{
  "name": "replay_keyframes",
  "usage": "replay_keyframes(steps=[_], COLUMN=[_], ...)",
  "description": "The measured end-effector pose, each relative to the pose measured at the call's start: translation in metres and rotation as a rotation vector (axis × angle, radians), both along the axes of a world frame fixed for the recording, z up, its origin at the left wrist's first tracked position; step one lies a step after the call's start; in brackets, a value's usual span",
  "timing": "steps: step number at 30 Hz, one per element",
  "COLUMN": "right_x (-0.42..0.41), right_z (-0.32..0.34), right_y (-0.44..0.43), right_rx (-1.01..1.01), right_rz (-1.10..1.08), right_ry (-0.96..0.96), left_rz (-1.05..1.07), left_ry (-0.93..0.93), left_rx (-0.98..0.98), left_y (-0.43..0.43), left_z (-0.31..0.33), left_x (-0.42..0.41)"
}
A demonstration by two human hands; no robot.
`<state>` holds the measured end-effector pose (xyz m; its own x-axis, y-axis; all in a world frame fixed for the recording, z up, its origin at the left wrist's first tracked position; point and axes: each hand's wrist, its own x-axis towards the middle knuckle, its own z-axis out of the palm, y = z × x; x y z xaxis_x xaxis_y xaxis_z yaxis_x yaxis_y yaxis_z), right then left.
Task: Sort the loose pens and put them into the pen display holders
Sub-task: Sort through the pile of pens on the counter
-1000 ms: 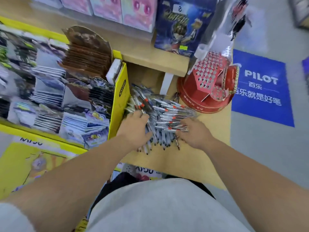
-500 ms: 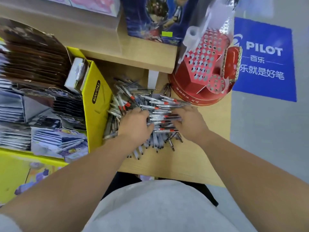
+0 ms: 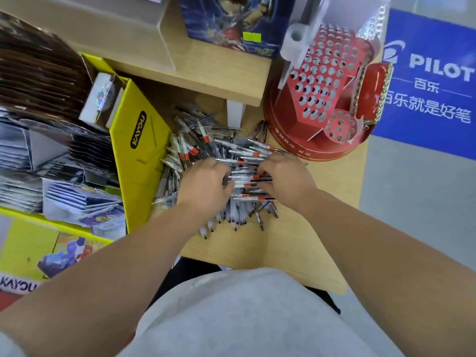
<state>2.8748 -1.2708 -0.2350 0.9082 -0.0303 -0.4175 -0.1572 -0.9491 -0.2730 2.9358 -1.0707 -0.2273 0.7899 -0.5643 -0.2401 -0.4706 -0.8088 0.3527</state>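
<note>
A heap of loose pens (image 3: 206, 140), clear barrels with red or dark bands, lies on the wooden shelf (image 3: 296, 240). My left hand (image 3: 206, 184) and my right hand (image 3: 286, 181) sit on the heap facing each other. Their curled fingers close from both sides on a bunch of pens (image 3: 247, 181) that lies crosswise between them. The red pen display holder (image 3: 324, 81), a round stand with a slanted panel full of empty holes, stands just beyond my right hand. My fingertips are hidden among the pens.
A yellow KAYOU card display box (image 3: 139, 150) hems the heap in on the left. A raised wooden shelf (image 3: 219, 70) with a blue printed box (image 3: 226, 19) runs behind. A blue PILOT floor sign (image 3: 432, 81) lies on the grey floor at right.
Both hands have slid further up the heap and drawn closer together, squeezing a bunch of pens between them. The view has tilted down and left.
</note>
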Motion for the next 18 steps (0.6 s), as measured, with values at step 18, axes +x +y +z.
replay_keyframes(steps=[18], right_x=[-0.005], right_z=[-0.011], right_y=[-0.005], right_rx=[0.009], right_rz=[0.151], right_ry=[-0.026], left_rz=[-0.020], left_ry=[-0.052], left_rx=[0.178], left_y=[0.005], left_z=[-0.001], left_x=[-0.033])
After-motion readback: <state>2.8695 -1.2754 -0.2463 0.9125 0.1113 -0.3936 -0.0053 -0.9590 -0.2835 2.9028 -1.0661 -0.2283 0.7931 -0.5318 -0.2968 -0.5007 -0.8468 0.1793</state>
